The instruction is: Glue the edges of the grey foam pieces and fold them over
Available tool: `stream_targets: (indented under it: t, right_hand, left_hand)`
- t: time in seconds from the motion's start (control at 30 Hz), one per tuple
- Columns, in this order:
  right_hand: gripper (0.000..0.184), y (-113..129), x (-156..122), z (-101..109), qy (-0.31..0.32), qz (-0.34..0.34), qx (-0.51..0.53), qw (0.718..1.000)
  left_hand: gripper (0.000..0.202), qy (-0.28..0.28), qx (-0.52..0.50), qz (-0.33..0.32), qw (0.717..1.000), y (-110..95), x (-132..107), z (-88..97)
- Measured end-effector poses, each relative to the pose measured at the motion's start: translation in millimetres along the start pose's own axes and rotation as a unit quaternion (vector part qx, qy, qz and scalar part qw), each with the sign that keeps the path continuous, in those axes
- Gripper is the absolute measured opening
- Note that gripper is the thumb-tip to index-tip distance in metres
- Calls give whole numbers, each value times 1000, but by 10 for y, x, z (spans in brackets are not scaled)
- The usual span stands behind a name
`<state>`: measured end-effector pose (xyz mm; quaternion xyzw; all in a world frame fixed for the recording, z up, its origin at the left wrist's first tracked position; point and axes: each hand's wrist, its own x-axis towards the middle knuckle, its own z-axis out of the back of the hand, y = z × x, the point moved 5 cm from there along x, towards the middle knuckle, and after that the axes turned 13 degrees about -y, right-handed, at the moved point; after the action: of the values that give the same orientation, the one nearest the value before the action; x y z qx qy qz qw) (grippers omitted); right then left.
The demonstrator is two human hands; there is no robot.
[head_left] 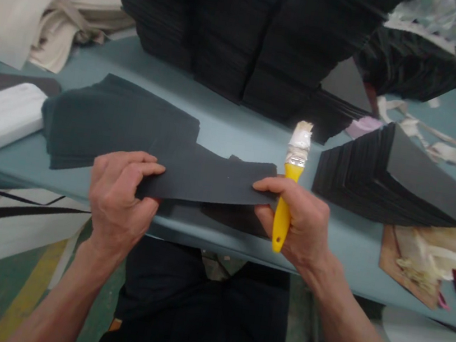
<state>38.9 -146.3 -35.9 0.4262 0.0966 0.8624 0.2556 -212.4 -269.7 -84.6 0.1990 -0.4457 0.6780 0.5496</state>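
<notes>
My left hand (122,198) pinches one end of a thin dark grey foam sheet (205,178), which stretches across to my right hand (293,220). The right hand grips the other end along with a glue brush (293,171). This brush has a yellow plastic handle, a metal ferrule and bristles caked with white paste. Behind the held sheet lies a loose pile of similar dark sheets (120,122), partly under it. On the right, a fanned stack of dark sheets (397,178) sits close to the brush tip.
The pale blue work table (233,132) has a tall black stack (246,38) at its far side. Cream fabric (50,16) and a white roll (0,116) lie left; a cardboard piece with scraps (419,260) lies right. Below is a green floor with a yellow line (31,290).
</notes>
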Motion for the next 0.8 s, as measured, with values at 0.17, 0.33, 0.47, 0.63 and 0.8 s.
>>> stream_targets:
  t: [0.17,0.33,0.47,0.63,0.8]
  right_hand:
    - [24,-269,-244,349,-12,-17,-61,998]
    - [23,-443,-503,612,-14,-12,-99,995]
    - [21,-505,-704,648,-1,-12,-123,992]
    - [20,-575,-864,631,-13,-28,-140,990]
    - [21,-639,-959,615,-13,-46,-142,989]
  left_hand:
    - [36,40,-47,-38,997,-267,-2,-135]
    - [29,89,-64,-56,992,-391,-30,-285]
    - [21,139,-71,-73,985,-424,-72,-372]
    - [29,182,-75,-91,976,-418,-71,-394]
    - [35,197,-83,-66,975,-394,-52,-395]
